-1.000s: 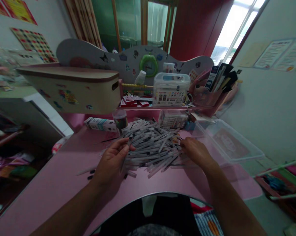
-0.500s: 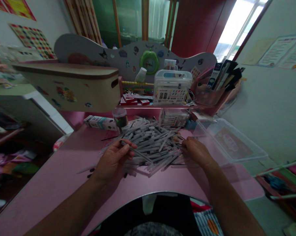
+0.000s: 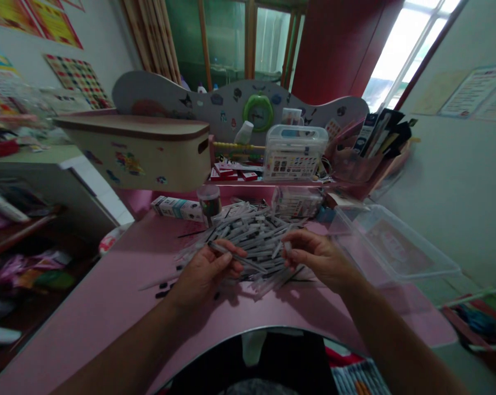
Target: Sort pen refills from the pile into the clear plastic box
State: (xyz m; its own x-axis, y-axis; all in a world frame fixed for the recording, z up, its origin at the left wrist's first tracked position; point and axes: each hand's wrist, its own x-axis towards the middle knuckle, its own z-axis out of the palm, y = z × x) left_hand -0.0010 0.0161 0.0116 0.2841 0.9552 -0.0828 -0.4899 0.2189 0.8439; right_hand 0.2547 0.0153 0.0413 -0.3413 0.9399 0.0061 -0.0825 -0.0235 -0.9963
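Observation:
A heap of grey-white pens lies on the pink desk in front of me. My left hand is closed on one pen, holding it slanted above the near edge of the heap. My right hand hovers over the heap's right side, its fingers pinched on a small piece that I cannot make out. The two hands are close together, a short gap between them. A few small dark caps lie loose on the desk left of my left hand.
A clear plastic box stands open at the right. Behind the heap are a small round jar, a flat carton, a clear lidded case and a holder of dark pens. A cream cabinet overhangs at left.
My left hand has lifted one pen out of the heap and tilted it. My right hand has left the heap's right edge and moved left and up, toward the pen.

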